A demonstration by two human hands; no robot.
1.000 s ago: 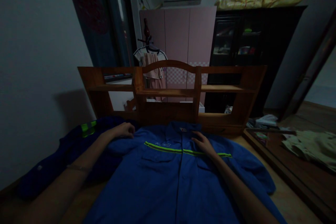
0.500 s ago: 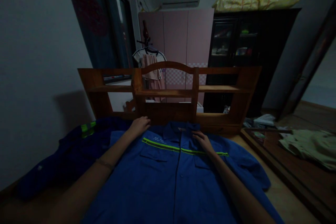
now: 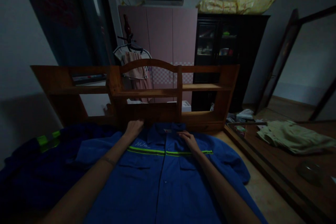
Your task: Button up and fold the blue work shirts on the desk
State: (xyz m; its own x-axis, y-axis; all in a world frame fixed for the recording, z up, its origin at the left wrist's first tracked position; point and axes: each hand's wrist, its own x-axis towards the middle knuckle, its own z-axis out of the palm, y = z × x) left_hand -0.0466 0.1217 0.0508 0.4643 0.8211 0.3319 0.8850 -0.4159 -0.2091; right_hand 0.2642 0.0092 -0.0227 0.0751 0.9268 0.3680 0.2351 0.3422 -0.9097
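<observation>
A blue work jacket with a yellow-green reflective stripe lies spread out, front side up, its collar at the far end. At the far shoulder on the left of the collar, my left hand is closed, its fingers curled at the cloth. My right hand lies on the jacket just right of the collar, fingers stretched out over the cloth. A darker blue garment with reflective patches is bunched to the left, partly behind my left forearm.
A wooden headboard with shelves stands just beyond the jacket. On the right, past a raised wooden edge, lie a pale green folded cloth and a round glass-like object. Clothes hang on a stand behind the headboard.
The view has turned to the right, so the room has shifted left. My left hand's fingers have curled at the jacket's shoulder. My right hand stays beside the collar.
</observation>
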